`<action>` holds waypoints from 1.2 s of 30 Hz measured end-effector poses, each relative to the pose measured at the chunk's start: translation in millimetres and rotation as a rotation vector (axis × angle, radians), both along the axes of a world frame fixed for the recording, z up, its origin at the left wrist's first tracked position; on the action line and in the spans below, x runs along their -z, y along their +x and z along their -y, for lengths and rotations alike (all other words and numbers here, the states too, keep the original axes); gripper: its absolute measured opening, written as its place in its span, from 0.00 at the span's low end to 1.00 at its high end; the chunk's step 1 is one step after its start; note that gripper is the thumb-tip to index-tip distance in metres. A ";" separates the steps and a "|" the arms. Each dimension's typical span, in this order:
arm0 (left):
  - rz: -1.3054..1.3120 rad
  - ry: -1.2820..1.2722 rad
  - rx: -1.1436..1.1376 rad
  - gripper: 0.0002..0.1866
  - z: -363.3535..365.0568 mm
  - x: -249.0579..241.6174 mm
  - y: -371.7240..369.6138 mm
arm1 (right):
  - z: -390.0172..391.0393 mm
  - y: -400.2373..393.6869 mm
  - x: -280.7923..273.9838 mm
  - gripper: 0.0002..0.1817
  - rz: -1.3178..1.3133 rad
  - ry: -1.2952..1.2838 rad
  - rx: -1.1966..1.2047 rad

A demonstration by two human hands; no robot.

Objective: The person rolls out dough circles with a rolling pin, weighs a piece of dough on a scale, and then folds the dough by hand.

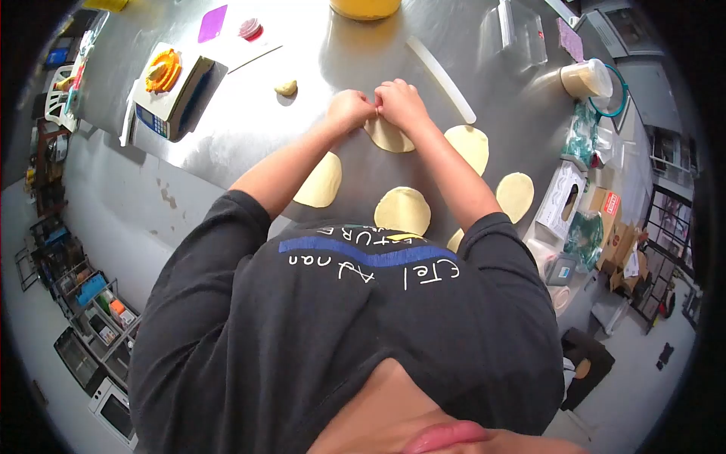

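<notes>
Nearest my shirt, one flat piece of dough (454,240) peeks out, partly hidden by my right sleeve (491,236). Just beyond it there's a pale round (403,211) lying flat on the metal table (253,113), with a left round (321,181) beside my forearm. Over to the right are two more, an oval one (515,196) and a farther round (468,148). So that's five pieces already flattened and lying apart.

And here's the sixth, the worked round (390,138), right in front of me! My left hand (351,110) and right hand (399,104) meet at its far edge, fingers curled in and tips nearly closed, pinching the dough. My knuckles cover the edge, so I can't tell how much is folded or sealed; the near part is flat and open.

Farther off to the left sits a small lump (286,88), not flattened. A white strip (442,79) lies right of my hands, and farthest out, a yellow container (365,7).
</notes>
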State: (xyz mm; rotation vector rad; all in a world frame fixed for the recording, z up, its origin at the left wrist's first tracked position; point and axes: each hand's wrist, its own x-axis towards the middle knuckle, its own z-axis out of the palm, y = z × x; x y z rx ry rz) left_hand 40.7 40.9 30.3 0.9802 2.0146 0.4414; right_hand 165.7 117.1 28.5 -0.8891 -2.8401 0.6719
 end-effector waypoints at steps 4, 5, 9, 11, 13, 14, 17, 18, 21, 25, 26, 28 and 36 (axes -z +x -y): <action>-0.087 -0.046 0.094 0.12 -4.9 -4.6 -1.8 | 0.1 -2.5 5.1 0.02 0.067 0.102 0.005; -0.130 0.007 0.148 0.12 -2.3 -0.1 -1.9 | 0.7 -0.2 7.7 0.02 0.066 0.107 0.006; -0.040 0.176 0.125 0.13 14.9 10.1 -3.1 | -9.5 9.3 5.7 0.03 -0.068 -0.003 -0.028; 0.007 0.239 0.021 0.14 18.7 9.3 -1.0 | -8.5 11.7 5.2 0.05 -0.092 -0.088 -0.058; 0.051 0.180 0.021 0.15 14.1 10.4 -1.1 | -10.9 10.1 2.4 0.05 -0.103 -0.145 -0.038; -0.021 0.172 0.079 0.15 10.9 11.5 -0.4 | -11.5 10.1 0.6 0.05 -0.103 -0.143 -0.038; -0.093 0.156 0.161 0.14 4.7 5.4 1.5 | -13.0 10.9 1.3 0.04 -0.120 -0.209 0.024; -0.091 0.144 0.183 0.14 4.7 4.4 2.6 | -12.3 11.8 4.1 0.04 -0.089 -0.089 -0.002; -0.227 0.242 0.136 0.14 11.4 8.4 16.7 | -10.9 11.9 11.3 0.04 -0.065 0.037 -0.024; -0.222 0.378 0.086 0.12 23.4 10.2 22.6 | -9.4 14.4 9.4 0.04 -0.090 0.022 -0.042; -0.223 0.381 0.086 0.12 25.1 10.9 21.5 | -10.6 16.3 7.2 0.04 -0.091 0.025 -0.042; -0.068 0.326 -0.009 0.11 27.3 15.2 16.6 | -14.5 18.9 3.3 0.04 -0.158 -0.095 -0.055; 0.124 0.157 -0.002 0.12 21.3 20.1 -5.8 | 1.6 8.8 25.1 0.07 -0.112 0.047 0.024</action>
